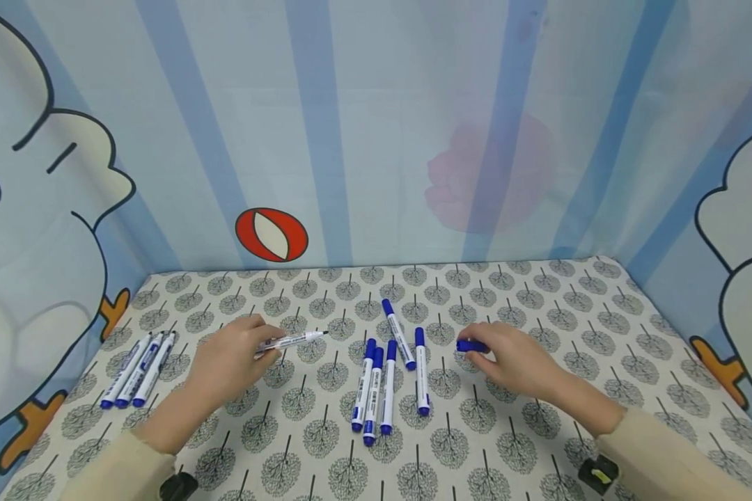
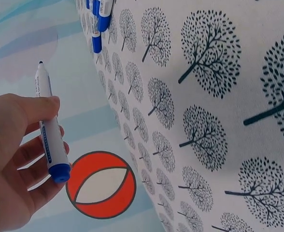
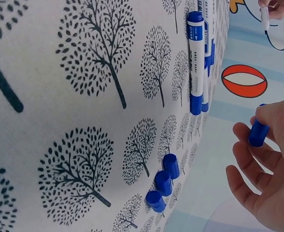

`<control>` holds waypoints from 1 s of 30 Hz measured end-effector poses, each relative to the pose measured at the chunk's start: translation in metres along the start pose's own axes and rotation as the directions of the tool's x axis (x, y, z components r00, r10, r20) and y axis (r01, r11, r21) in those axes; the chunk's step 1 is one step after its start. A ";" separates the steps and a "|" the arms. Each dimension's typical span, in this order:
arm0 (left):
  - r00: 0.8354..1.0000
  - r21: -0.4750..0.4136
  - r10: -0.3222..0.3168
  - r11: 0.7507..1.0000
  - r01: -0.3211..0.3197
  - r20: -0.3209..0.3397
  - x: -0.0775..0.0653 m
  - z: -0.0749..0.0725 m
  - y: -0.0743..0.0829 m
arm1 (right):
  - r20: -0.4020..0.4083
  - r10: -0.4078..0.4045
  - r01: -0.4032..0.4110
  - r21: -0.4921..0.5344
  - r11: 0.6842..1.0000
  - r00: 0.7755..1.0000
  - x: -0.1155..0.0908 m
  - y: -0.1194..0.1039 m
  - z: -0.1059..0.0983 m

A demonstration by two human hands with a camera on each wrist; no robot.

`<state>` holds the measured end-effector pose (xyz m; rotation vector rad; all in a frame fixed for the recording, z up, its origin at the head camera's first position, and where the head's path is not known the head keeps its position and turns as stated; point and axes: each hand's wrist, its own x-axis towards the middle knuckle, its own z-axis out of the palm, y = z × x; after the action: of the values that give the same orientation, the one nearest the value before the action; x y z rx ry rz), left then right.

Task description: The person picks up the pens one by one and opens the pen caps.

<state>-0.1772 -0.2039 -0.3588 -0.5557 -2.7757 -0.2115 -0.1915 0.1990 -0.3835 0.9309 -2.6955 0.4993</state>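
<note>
My left hand (image 1: pixel 228 362) pinches a white whiteboard marker (image 1: pixel 297 339) between thumb and fingers. Its dark tip is bare and points right in the head view; the blue end (image 2: pixel 60 172) shows below the fingers in the left wrist view. Across from it, my right hand (image 1: pixel 519 362) holds a blue marker cap (image 3: pixel 259 133) between thumb and fingertips, apart from the marker. Between the hands lie several capped markers (image 1: pixel 422 372) with blue caps. Three loose blue caps (image 3: pixel 164 183) stand in a row on the table in the right wrist view, hidden in the head view.
Three uncapped markers (image 1: pixel 139 369) lie side by side at the table's left, tips away from me. A cloth with a tree print (image 1: pixel 326 438) covers the table. Behind it hangs a blue striped curtain (image 1: pixel 388 139) with cartoon pictures, close along the back edge.
</note>
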 end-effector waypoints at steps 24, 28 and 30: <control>0.948 -0.062 -0.307 0.948 0.312 0.084 -0.013 -0.009 -0.059 | -0.062 0.030 -0.031 -0.020 0.999 0.998 -0.003 0.010 -0.009; 0.936 -0.066 -0.334 0.937 0.342 0.108 -0.016 -0.011 -0.067 | -0.069 0.029 -0.030 -0.017 0.999 0.997 -0.004 0.011 -0.008; 0.926 -0.069 -0.355 0.928 0.365 0.127 -0.017 -0.012 -0.071 | -0.070 0.031 -0.032 -0.015 0.999 0.997 -0.004 0.011 -0.008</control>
<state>-0.1872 -0.2768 -0.3591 -0.0700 -2.9713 -0.4012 -0.1949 0.2126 -0.3807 0.8522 -2.6512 0.5054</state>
